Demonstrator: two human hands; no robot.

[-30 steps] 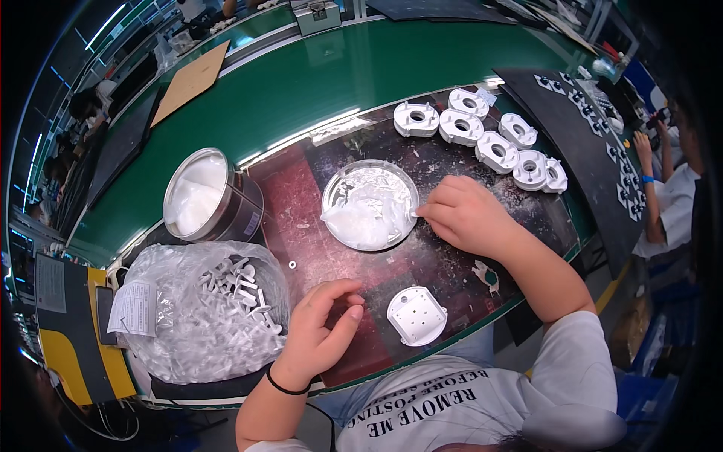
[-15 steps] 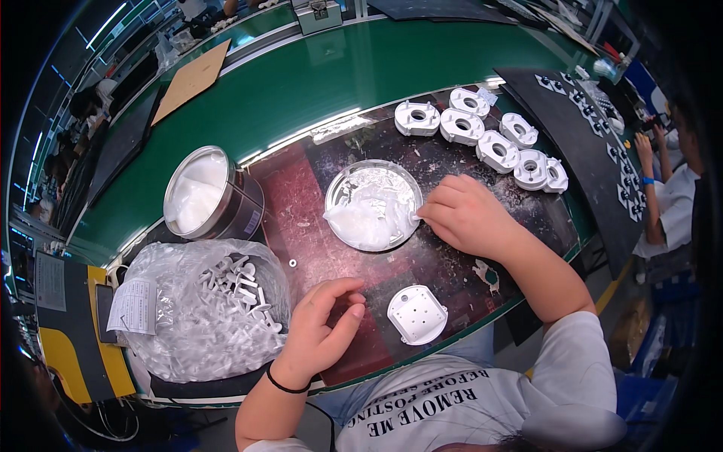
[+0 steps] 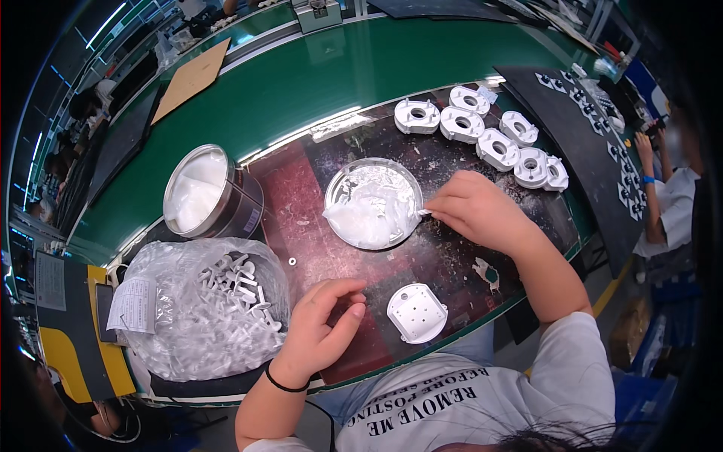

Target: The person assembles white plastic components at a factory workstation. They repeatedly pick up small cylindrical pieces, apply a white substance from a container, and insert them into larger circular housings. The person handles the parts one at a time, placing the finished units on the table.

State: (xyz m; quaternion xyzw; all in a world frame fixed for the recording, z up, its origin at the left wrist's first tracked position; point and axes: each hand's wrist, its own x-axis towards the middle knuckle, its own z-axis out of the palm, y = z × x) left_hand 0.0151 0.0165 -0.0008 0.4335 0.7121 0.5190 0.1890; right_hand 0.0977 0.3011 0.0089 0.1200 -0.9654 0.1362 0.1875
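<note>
Right hand (image 3: pixel 476 211) grips a small stick at the shallow paste dish (image 3: pixel 373 204); left hand (image 3: pixel 322 329), loosely curled and empty, rests near the white plastic housing (image 3: pixel 416 313).

Long green workbench (image 3: pixel 301 83) — glare streaks, cardboard sheet (image 3: pixel 192 79) — factory floor

right hand (image 3: pixel 482 211) hides tool handle; left hand (image 3: pixel 320 331) palm contents unseen.
</note>
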